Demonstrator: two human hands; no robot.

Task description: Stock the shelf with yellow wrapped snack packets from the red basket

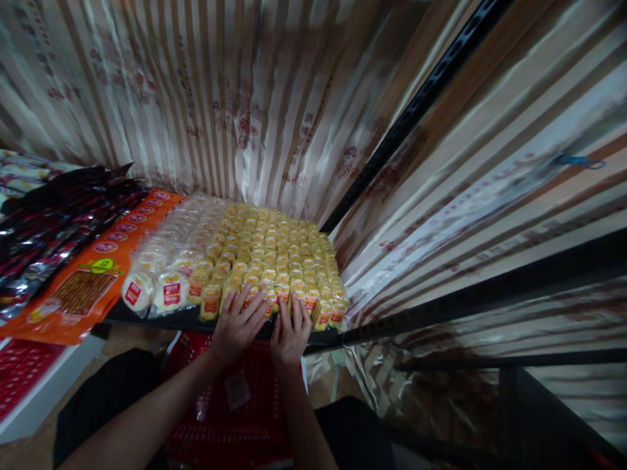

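Rows of small yellow wrapped snack packs (pixel 274 238) with red labels fill the right end of a dark shelf (pixel 171 321). My left hand (pixel 240 326) rests its spread fingertips on the front row of these packs. Beside it, my right hand (pixel 291 333) touches the same front row, fingers stretched forward and slightly apart. Neither hand is closed round a pack. White round wrapped packs (pixel 169 290) with red labels stand in rows just left of the yellow ones.
An orange snack bag (pixel 93 281) and dark shiny packets (pixel 59 222) lie farther left. Below the shelf is a red plastic basket (pixel 235 418) between my knees. Striped printed sheeting (pixel 206 98) hangs behind, and black metal posts (pixel 406 124) stand at the right.
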